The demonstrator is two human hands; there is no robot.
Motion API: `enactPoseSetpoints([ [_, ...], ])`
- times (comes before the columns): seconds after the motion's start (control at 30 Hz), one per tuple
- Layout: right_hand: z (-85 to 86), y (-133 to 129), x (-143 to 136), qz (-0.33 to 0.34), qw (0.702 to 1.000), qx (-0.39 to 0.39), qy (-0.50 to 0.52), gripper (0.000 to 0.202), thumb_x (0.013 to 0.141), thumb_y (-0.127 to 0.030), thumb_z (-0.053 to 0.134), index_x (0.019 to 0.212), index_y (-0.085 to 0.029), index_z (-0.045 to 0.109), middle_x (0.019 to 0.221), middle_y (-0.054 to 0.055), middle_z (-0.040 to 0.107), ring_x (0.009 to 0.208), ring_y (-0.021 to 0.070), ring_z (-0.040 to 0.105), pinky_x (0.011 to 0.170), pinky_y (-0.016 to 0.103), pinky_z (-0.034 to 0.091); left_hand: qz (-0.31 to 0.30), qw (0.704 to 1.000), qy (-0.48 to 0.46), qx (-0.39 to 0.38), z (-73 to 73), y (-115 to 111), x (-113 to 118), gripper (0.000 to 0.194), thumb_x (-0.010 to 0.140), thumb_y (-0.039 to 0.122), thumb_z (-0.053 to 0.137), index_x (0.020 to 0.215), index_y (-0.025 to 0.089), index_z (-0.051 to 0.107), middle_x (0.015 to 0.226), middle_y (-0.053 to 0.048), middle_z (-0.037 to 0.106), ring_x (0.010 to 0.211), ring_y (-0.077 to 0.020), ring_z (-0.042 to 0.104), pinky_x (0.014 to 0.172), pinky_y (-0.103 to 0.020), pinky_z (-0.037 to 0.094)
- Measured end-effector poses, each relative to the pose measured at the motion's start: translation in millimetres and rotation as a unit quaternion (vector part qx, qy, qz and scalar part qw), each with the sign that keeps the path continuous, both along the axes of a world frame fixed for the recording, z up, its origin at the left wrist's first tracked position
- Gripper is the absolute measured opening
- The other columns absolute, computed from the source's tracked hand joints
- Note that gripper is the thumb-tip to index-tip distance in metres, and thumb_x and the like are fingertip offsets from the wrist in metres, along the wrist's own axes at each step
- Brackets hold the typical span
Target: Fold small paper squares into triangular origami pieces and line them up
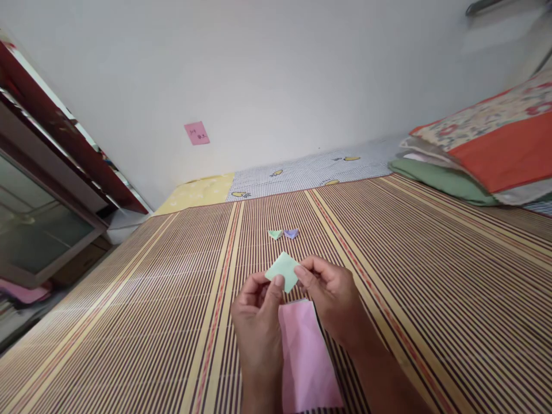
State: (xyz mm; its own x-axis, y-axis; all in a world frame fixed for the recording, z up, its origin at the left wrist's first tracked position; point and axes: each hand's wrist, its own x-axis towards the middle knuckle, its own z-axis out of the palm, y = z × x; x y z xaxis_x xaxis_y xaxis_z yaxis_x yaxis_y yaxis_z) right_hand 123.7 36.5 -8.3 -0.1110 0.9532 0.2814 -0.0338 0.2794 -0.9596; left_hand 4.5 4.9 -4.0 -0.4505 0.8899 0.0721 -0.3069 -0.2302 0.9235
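Note:
A small light-green paper square (282,270) is held up between both hands, turned so that one corner points away from me. My left hand (260,307) pinches its left side, thumb on top. On the right side, my right hand (330,296) grips the paper between thumb and fingers. Below the hands lies a pink sheet of paper (306,353), partly covered by my left hand and wrist. Just beyond the held paper, a small folded green paper piece (275,234) and a folded purple paper piece (291,233) sit side by side on the striped mat.
The striped mat (172,287) covers the surface. Behind it run a yellow cloth (200,192) and a checked cloth (297,171) along the wall. Folded bedding (495,155) is stacked at the right. A pink note (196,133) is on the wall, and a glass-fronted cabinet (38,213) stands left.

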Motion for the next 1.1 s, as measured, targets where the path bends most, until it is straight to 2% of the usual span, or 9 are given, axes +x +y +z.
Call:
enactPoseSetpoints([
  [0.1,0.9,0.1,0.3,0.026,0.999,-0.002,0.023,0.03,0.098,-0.038,0.056,0.075,-0.019,0.06,0.067,-0.002,0.055,0.062,0.0146,0.05,0.057,0.028,0.039,0.008,0.999,0.04,0.008,2.9,-2.6,2.1,0.02,0.074,0.03,0.085,0.075,0.017,0.069,0.065,0.003,0.062,0.061,-0.0113,0.057,0.061,-0.021,0.049],
  [0.2,6.2,-1.2,2.4,0.041,0.999,0.016,0.02,0.012,0.094,-0.03,0.064,0.089,-0.02,0.067,0.081,0.002,0.067,0.076,0.0181,0.061,0.069,0.03,0.047,-0.031,0.996,0.088,0.002,5.7,-4.8,1.4,0.021,0.077,0.033,0.083,0.074,0.017,0.068,0.066,0.001,0.061,0.063,-0.0122,0.055,0.06,-0.022,0.047],
  [0.3,9.9,-3.8,1.0,-0.023,0.995,0.094,-0.036,0.009,0.093,-0.021,0.062,0.086,-0.021,0.067,0.081,0.002,0.067,0.077,0.0188,0.061,0.071,0.031,0.046,-0.066,0.99,0.125,-0.023,8.2,-6.5,1.6,0.024,0.081,0.036,0.079,0.072,0.017,0.066,0.065,0.001,0.058,0.063,-0.0125,0.052,0.059,-0.022,0.045],
  [0.43,8.4,-7.2,-6.2,-0.091,0.965,0.213,-0.121,0.025,0.099,-0.019,0.049,0.076,-0.021,0.058,0.075,0.002,0.058,0.072,0.0183,0.055,0.067,0.032,0.042,-0.037,0.99,0.132,-0.023,10.4,-7.7,6.0,0.027,0.081,0.037,0.078,0.068,0.018,0.063,0.063,0.003,0.054,0.061,-0.0118,0.048,0.056,-0.021,0.042],
  [0.5,6.4,-8.4,-9.3,-0.103,0.969,0.19,-0.115,0.031,0.101,-0.022,0.045,0.071,-0.022,0.05,0.069,0.0,0.052,0.065,0.0163,0.05,0.061,0.03,0.038,-0.016,0.991,0.134,-0.011,10.2,-8.0,8.6,0.024,0.081,0.036,0.078,0.071,0.018,0.065,0.064,0.002,0.056,0.062,-0.0122,0.05,0.058,-0.021,0.043],
  [0.57,4.7,-9.0,-11.3,-0.102,0.984,0.128,-0.077,0.035,0.103,-0.027,0.044,0.068,-0.023,0.044,0.063,-0.003,0.044,0.058,0.0143,0.044,0.055,0.029,0.034,-0.006,0.992,0.123,0.001,9.1,-7.9,10.0,0.02,0.082,0.035,0.078,0.076,0.019,0.067,0.068,0.001,0.06,0.065,-0.0132,0.055,0.06,-0.022,0.046],
  [0.7,3.8,-7.2,-11.7,-0.052,0.998,0.03,0.004,0.041,0.103,-0.039,0.045,0.066,-0.023,0.041,0.059,-0.005,0.036,0.053,0.0127,0.036,0.048,0.027,0.029,-0.021,0.994,0.103,0.016,6.1,-7.2,6.3,0.02,0.081,0.036,0.079,0.079,0.018,0.069,0.07,0.0,0.062,0.065,-0.0132,0.058,0.062,-0.023,0.049],
  [0.93,2.8,-0.5,1.5,0.119,0.991,-0.048,0.045,0.031,0.09,-0.04,0.07,0.073,-0.02,0.054,0.067,-0.005,0.044,0.062,0.0122,0.041,0.055,0.026,0.033,-0.022,0.995,0.097,0.013,3.4,-5.7,-2.1,0.026,0.081,0.035,0.079,0.069,0.017,0.064,0.062,0.004,0.053,0.059,-0.0104,0.048,0.057,-0.02,0.043],
  [1.1,0.4,1.7,6.2,0.139,0.988,-0.053,0.031,0.031,0.091,-0.038,0.068,0.071,-0.019,0.055,0.065,-0.005,0.045,0.06,0.0116,0.041,0.055,0.025,0.032,-0.088,0.996,-0.003,-0.01,-2.2,-0.3,-1.5,0.028,0.085,0.035,0.076,0.069,0.017,0.061,0.063,0.004,0.051,0.06,-0.0097,0.045,0.057,-0.02,0.04],
])
